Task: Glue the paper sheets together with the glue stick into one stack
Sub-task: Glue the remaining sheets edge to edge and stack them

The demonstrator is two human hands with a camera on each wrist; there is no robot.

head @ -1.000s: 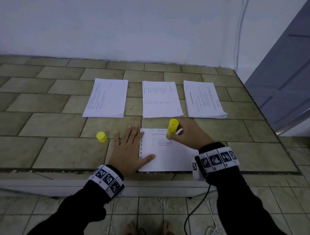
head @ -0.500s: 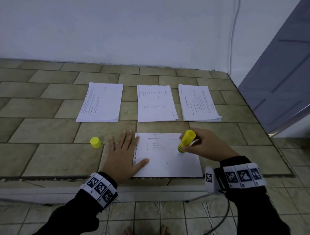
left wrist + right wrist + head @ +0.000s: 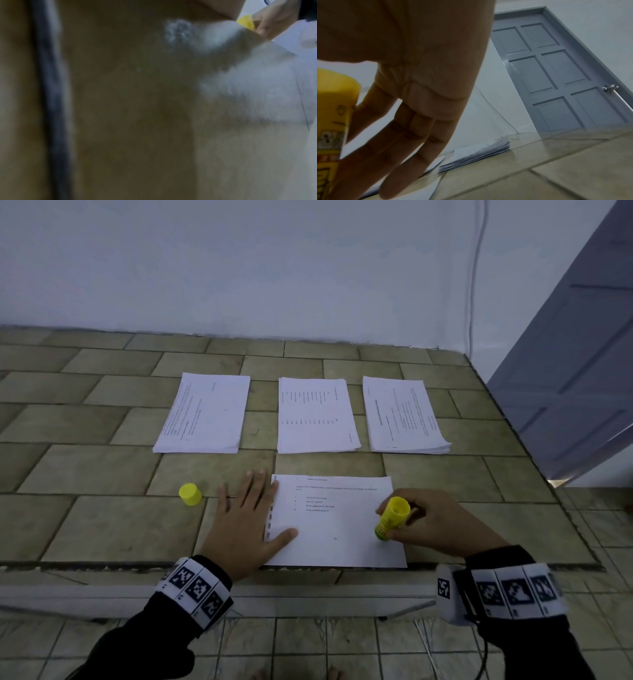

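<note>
Two hands work one sheet (image 3: 337, 522): right fingers (image 3: 394, 534), gripping the glue stick (image 3: 392, 518), have dragged it down toward the near right corner; left hand (image 3: 245, 520) stays flat, steadying. Gluing continues.

Left hand (image 3: 245, 523) flat, fingers spread — right hand (image 3: 436, 520) curled, gripping.

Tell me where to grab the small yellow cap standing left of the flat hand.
Pinch the small yellow plastic cap across its round side wall, coming straight down from above. It stands upright and alone on the tiled counter, sides free, nearest the left hand.
</note>
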